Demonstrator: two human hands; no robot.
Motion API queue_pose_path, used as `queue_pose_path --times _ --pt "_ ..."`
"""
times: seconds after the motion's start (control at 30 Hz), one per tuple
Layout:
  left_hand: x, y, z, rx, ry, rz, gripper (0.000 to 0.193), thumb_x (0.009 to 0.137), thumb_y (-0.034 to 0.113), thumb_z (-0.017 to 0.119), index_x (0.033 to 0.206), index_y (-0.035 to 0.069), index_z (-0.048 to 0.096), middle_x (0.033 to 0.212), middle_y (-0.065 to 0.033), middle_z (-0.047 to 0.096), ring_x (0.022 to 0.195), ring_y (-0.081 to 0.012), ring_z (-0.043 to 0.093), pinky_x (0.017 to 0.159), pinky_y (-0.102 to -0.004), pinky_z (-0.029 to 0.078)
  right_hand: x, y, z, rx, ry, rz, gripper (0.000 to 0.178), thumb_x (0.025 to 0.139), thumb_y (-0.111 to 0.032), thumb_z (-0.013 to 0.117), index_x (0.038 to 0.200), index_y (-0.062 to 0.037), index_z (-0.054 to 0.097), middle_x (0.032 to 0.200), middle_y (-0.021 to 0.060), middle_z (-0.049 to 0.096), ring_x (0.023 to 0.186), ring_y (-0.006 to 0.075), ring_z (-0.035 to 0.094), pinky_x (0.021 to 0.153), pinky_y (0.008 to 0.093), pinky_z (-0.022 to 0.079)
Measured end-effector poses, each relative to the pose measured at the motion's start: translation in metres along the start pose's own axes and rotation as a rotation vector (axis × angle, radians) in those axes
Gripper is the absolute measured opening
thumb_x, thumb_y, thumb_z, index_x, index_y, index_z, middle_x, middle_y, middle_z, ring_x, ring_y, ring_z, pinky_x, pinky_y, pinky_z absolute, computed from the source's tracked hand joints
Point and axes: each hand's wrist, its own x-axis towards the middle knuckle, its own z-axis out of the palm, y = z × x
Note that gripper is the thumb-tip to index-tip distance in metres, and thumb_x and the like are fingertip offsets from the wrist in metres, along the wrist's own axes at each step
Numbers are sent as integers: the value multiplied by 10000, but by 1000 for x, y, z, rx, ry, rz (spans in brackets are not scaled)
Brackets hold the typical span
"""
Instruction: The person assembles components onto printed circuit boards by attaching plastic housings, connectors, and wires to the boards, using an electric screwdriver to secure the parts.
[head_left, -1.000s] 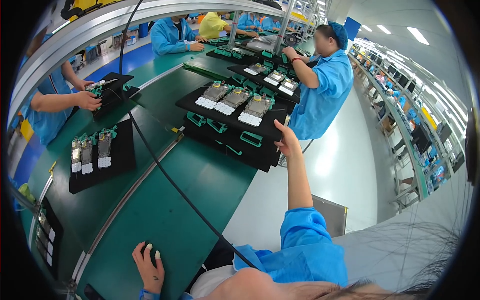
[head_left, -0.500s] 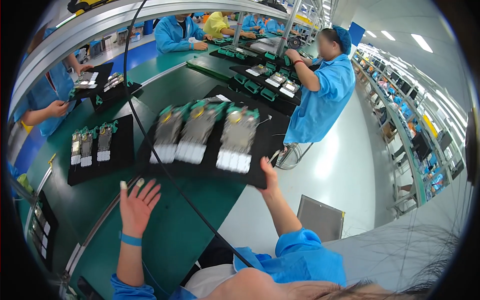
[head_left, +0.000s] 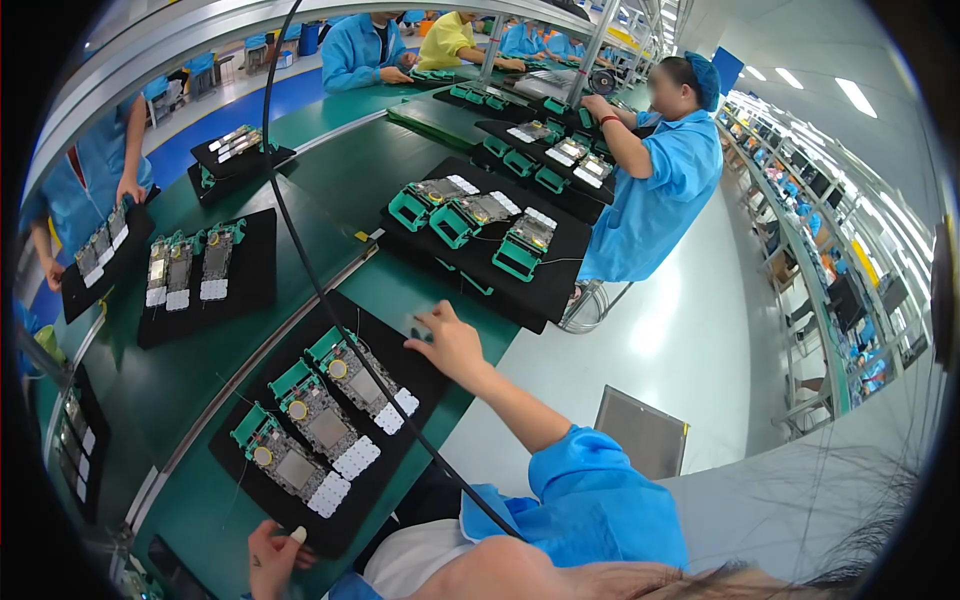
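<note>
A black tray [head_left: 375, 450] lies in front of me on the green bench. On it sit three circuit boards [head_left: 326, 424] in a slanting row, each with a green plastic frame at the far end, a round yellow part and a white pad at the near end. My left hand [head_left: 275, 562] is closed at the tray's near left corner, with a pale finger cover on a digit over the edge; part of the hand is hidden. Over the tray's far right side hangs my right hand [head_left: 450, 345], its bent fingers apart and slightly blurred, with no hold on the tray.
A stack of loaded black trays [head_left: 410, 232] stands beyond, a co-worker [head_left: 655, 175] beside it. Another loaded tray [head_left: 255, 290] lies left; a second co-worker [head_left: 95, 185] holds one there. A black cable [head_left: 278, 190] crosses the view. A metal rail [head_left: 270, 360] runs along the bench.
The tray, earlier raised and tilted in my right hand, now lies on the bench before me. My right hand has let go of it; my left hand has moved down to its near corner.
</note>
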Motion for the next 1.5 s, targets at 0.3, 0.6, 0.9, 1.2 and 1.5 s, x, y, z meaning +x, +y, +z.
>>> queue_pose_path --times 0.3,0.6,0.9,1.2,1.5 --pt "53 114 116 477 499 462 354 829 -54 622 1155 -11 489 968 -74 471 711 -117 512 586 -230 438 -60 -139 52 105 -209 -849 391 796 -163 593 1185 -136 572 1326 4 543 713 130 586 537 253 504" --pt "52 109 111 23 468 285 481 859 -15 604 1269 35 357 1002 -94 510 749 -132 576 575 -248 556 -54 -127 42 164 -197 -680 307 768 -132 636 1067 -63 639 1180 44 627 660 203 624 520 335 503" --pt "51 108 107 -304 437 138 294 908 6 536 1197 -26 491 1056 -99 561 771 -133 599 578 -257 567 -55 -171 83 866 -432 -46 235 923 -227 579 1024 -15 592 653 104 592 568 206 570 532 345 433" --pt "61 124 102 989 630 940 416 654 -69 678 1047 -15 552 935 -168 511 770 -359 561 630 -384 468 -60 -175 73 1587 -980 575 182 972 -246 541 1013 -77 594 674 -70 491 442 -4 274 394 193 161" --pt "53 123 101 690 587 876 273 695 -95 665 935 5 585 856 -95 491 630 -182 504 554 -277 416 -62 -182 55 1451 -803 558 158 961 -236 560 1029 -99 600 694 -88 493 478 -14 294 412 193 180"
